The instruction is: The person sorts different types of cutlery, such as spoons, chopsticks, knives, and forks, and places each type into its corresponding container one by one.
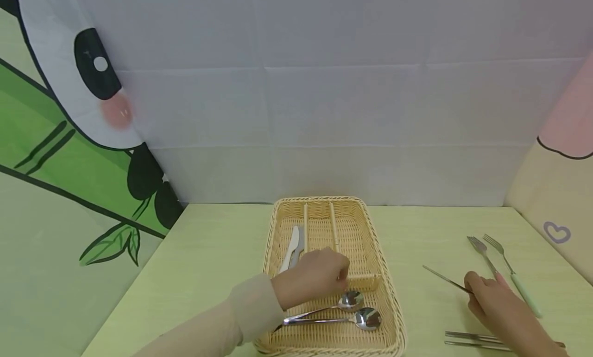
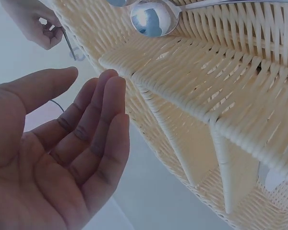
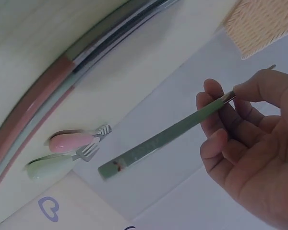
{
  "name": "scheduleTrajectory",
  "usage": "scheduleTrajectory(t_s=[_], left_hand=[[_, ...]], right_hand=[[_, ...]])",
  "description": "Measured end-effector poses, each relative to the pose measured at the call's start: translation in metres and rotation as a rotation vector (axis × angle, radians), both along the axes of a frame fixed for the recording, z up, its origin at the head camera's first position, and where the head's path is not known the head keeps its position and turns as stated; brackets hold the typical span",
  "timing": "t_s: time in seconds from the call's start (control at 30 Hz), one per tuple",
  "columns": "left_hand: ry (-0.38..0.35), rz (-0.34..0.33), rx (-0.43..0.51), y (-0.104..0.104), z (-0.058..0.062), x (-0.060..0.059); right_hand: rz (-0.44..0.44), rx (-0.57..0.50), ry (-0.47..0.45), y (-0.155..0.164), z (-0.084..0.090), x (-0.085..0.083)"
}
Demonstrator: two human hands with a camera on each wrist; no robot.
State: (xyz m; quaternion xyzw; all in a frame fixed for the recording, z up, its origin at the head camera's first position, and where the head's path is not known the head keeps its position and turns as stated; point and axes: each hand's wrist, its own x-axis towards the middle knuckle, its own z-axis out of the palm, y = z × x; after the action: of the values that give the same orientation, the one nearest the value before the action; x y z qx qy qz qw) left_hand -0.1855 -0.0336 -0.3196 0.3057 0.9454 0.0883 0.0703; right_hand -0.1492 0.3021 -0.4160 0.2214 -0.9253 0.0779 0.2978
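The right hand [image 1: 493, 298] is pinching a green-handled utensil [image 3: 153, 143] between thumb and fingers, its metal end [image 1: 445, 279] pointing toward the wicker basket [image 1: 394, 316]. The left hand [image 1: 312, 274] is hovering above the basket with fingers relaxed, holding nothing, just behind two spoons [image 1: 356, 310].

Right hand [image 3: 249, 143] pinching green-handled utensil [image 3: 168, 139] between thumb and fingertips, handle slanting down-left. Two forks on table [image 3: 182, 86] beyond: pink-handled fork [image 3: 74, 140] above green-handled fork [image 3: 55, 165], side by side. Wicker basket corner [image 3: 264, 21] at upper right.
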Motion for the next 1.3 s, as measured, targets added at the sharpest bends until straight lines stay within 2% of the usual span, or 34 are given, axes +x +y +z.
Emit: scheduleTrajectory(t_s=[0.13,0.3,0.43,0.53,0.77,0.97,1.2,1.3], left_hand=[[-0.051,0.01,0.054,0.001,0.0,-0.004],[-0.092,-0.014,0.142,0.002,0.002,-0.009],[-0.11,-0.016,0.193,0.006,0.002,-0.012],[-0.116,-0.014,0.234,0.01,0.002,-0.015],[-0.156,-0.012,0.374,0.015,-0.001,-0.022],[-0.196,0.012,0.436,0.019,-0.005,-0.026],[-0.176,0.04,0.48,0.028,-0.009,-0.026],[-0.157,0.041,0.495,0.031,-0.01,-0.027]], right_hand=[[-0.04,-0.03,-0.019,-0.011,0.008,0.002],[-0.097,-0.049,-0.019,-0.028,0.02,0.005],[-0.073,-0.081,0.018,-0.042,0.026,0.004],[-0.031,-0.14,0.009,-0.051,0.03,0.004],[-0.023,-0.225,-0.127,-0.071,0.04,0.005],[-0.016,-0.25,-0.225,-0.088,0.046,0.003],[-0.015,-0.288,-0.31,-0.104,0.052,0.001],[-0.002,-0.313,-0.32,-0.109,0.053,0.001]])
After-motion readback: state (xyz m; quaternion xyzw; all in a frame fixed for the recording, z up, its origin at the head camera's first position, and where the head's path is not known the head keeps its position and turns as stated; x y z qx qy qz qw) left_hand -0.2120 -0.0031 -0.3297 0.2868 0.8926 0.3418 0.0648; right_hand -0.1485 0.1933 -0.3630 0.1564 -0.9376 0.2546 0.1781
